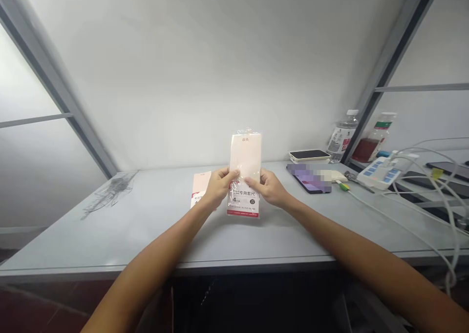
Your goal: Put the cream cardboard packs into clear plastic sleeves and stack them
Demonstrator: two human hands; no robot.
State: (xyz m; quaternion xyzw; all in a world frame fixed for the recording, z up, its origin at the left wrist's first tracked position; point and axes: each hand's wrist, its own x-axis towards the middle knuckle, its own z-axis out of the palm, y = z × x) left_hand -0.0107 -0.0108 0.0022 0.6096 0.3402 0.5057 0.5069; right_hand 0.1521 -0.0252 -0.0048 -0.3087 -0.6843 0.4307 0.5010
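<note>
Left hand closed around the packet's left edge, fingers curled over the front. Right hand gripping the right edge, fingers laid across the face. Both hands firmly on, neither one open.

Packet — clear plastic sleeve around pale pink card, upright between the hands, centred over the table. Printed label on the lower half, apparently for a ruler set. Lower end close to the tabletop; contact impossible to tell from this view.

Progress as far as visible: sleeve crinkled at the top but no clear tear or opening, card inside. Contents not out, nothing unpacked on the table. Second packet lying flat just behind the left hand, partly hidden, same pink colouring — no sign of it being opened.

Farther right, well apart from the hands: phone lying flat, screen partly blurred; white-rimmed device behind it, against the wall. Small metal tool beside a power strip, cables trailing off the right side. Water bottle and plastic bottle with dark red contents at the back corner — neither within reach of the hands' present position.
</note>
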